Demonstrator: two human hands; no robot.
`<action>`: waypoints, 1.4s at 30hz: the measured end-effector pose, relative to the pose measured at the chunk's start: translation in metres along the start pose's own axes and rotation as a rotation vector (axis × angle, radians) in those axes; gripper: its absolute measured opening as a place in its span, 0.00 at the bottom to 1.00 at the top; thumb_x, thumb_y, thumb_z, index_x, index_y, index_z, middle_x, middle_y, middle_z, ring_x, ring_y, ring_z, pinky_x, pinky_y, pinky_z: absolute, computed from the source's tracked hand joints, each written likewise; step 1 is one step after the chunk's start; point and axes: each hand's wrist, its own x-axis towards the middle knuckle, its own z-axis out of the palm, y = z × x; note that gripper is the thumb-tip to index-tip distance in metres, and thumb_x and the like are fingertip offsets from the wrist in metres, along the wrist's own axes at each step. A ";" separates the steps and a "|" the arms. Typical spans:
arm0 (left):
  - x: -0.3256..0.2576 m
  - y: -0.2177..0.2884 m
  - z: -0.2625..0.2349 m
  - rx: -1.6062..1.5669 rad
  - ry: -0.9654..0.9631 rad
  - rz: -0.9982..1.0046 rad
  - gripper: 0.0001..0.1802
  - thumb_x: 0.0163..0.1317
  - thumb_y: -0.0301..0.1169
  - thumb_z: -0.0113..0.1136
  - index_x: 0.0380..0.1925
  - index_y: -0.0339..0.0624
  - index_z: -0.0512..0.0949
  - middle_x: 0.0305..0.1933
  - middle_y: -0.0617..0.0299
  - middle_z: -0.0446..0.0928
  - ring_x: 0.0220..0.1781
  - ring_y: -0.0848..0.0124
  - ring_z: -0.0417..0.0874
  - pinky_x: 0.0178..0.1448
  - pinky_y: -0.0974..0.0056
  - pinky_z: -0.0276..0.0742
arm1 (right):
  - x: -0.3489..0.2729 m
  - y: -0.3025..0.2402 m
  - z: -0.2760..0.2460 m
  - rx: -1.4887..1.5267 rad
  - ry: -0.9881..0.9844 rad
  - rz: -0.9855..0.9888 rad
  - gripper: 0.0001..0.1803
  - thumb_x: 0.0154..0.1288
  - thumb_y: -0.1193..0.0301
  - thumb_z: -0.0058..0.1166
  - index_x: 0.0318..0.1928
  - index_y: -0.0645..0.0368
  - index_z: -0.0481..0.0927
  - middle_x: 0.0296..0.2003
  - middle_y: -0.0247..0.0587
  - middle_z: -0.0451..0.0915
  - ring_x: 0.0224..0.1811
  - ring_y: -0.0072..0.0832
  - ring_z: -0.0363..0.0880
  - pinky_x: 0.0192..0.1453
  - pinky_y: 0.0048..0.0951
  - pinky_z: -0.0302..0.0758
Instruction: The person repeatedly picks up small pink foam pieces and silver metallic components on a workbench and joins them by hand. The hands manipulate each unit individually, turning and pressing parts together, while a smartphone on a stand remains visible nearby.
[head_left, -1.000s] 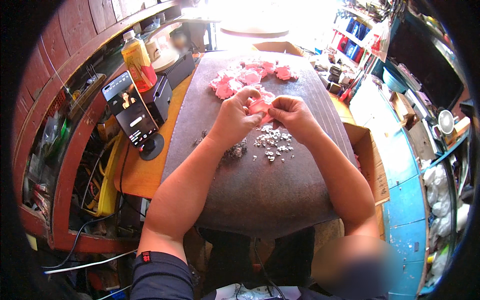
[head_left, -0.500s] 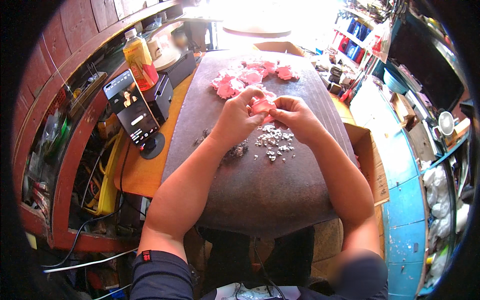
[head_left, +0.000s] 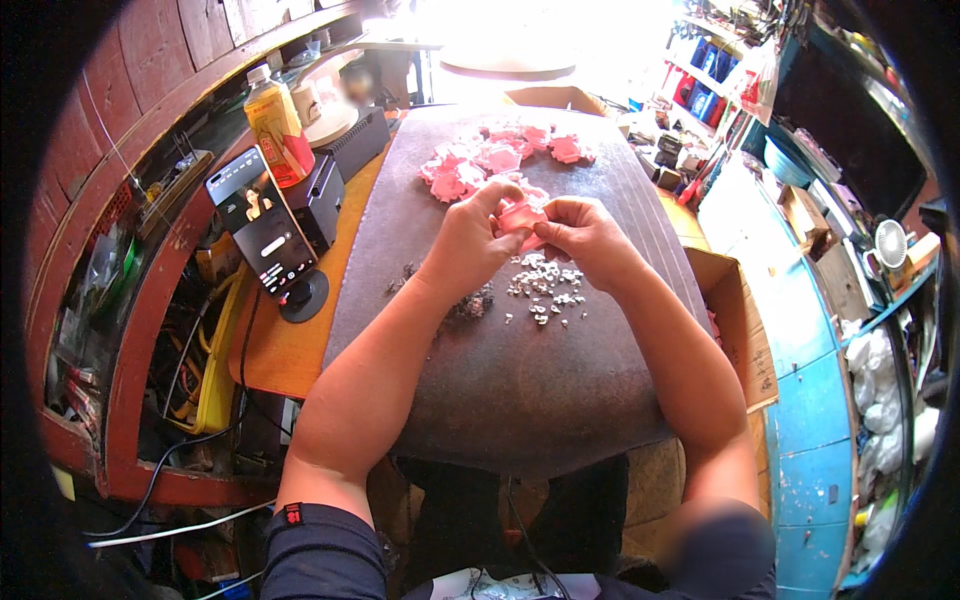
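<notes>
Both my hands grip one pink plastic part (head_left: 520, 216) above the middle of the dark-topped table (head_left: 500, 400). On its left side my left hand (head_left: 474, 235) is closed, thumb and forefinger around it. My right hand (head_left: 583, 235) pinches its right edge between thumb and fingers; whether a small piece sits in that pinch is hidden. Just beyond lies a pile of similar pink parts (head_left: 455, 175). Nearer me, under the hands, are small white pieces (head_left: 543, 285) in a loose scatter. Beside them is a heap of tiny dark pieces (head_left: 470, 303), partly covered by my left forearm.
At the left a phone (head_left: 258, 220) leans on a round stand, with a yellow-and-red drink bottle (head_left: 279, 130) behind it on a dark box. An open cardboard box (head_left: 735, 310) stands against the table's right side. Farther right is a blue tiled surface (head_left: 790, 420).
The view has shifted slightly. Both hands still hold the pink part in nearly the same place, with only small finger movement.
</notes>
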 end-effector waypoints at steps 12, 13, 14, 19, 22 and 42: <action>0.002 -0.002 -0.001 -0.041 0.007 0.038 0.19 0.60 0.18 0.61 0.50 0.37 0.71 0.39 0.57 0.80 0.38 0.76 0.83 0.37 0.72 0.80 | -0.004 -0.008 0.006 0.015 0.060 -0.038 0.08 0.68 0.70 0.59 0.39 0.63 0.83 0.29 0.28 0.80 0.27 0.12 0.72 0.29 0.17 0.68; 0.001 -0.002 0.000 -0.051 0.003 0.030 0.19 0.60 0.18 0.61 0.50 0.37 0.71 0.38 0.57 0.81 0.38 0.76 0.83 0.37 0.72 0.80 | -0.004 -0.006 0.005 0.008 0.059 -0.043 0.08 0.68 0.70 0.59 0.39 0.63 0.83 0.29 0.28 0.80 0.26 0.12 0.72 0.29 0.17 0.67; 0.001 -0.003 -0.001 -0.036 0.008 0.046 0.19 0.59 0.18 0.62 0.50 0.37 0.71 0.38 0.58 0.81 0.38 0.76 0.83 0.37 0.72 0.80 | -0.003 -0.005 0.005 0.003 0.057 -0.047 0.08 0.68 0.69 0.59 0.38 0.63 0.83 0.28 0.28 0.80 0.26 0.12 0.71 0.29 0.17 0.67; 0.000 0.004 -0.001 0.053 0.021 0.097 0.19 0.59 0.18 0.63 0.50 0.38 0.71 0.37 0.58 0.81 0.37 0.77 0.83 0.36 0.72 0.80 | -0.002 -0.004 0.001 0.085 -0.001 -0.029 0.08 0.68 0.69 0.58 0.38 0.63 0.83 0.27 0.27 0.79 0.26 0.12 0.71 0.29 0.17 0.67; 0.001 0.005 -0.002 0.135 0.049 0.148 0.19 0.59 0.19 0.63 0.50 0.38 0.72 0.37 0.59 0.81 0.36 0.78 0.83 0.36 0.72 0.79 | -0.002 -0.003 0.002 0.088 0.014 -0.053 0.08 0.68 0.70 0.58 0.38 0.63 0.83 0.28 0.28 0.80 0.26 0.12 0.72 0.29 0.17 0.68; 0.003 0.010 -0.006 -0.138 0.132 0.010 0.17 0.57 0.21 0.63 0.48 0.36 0.76 0.36 0.54 0.82 0.35 0.73 0.84 0.39 0.69 0.80 | -0.003 -0.010 0.006 0.258 0.044 0.022 0.08 0.69 0.69 0.57 0.38 0.61 0.81 0.29 0.29 0.80 0.27 0.14 0.73 0.32 0.19 0.70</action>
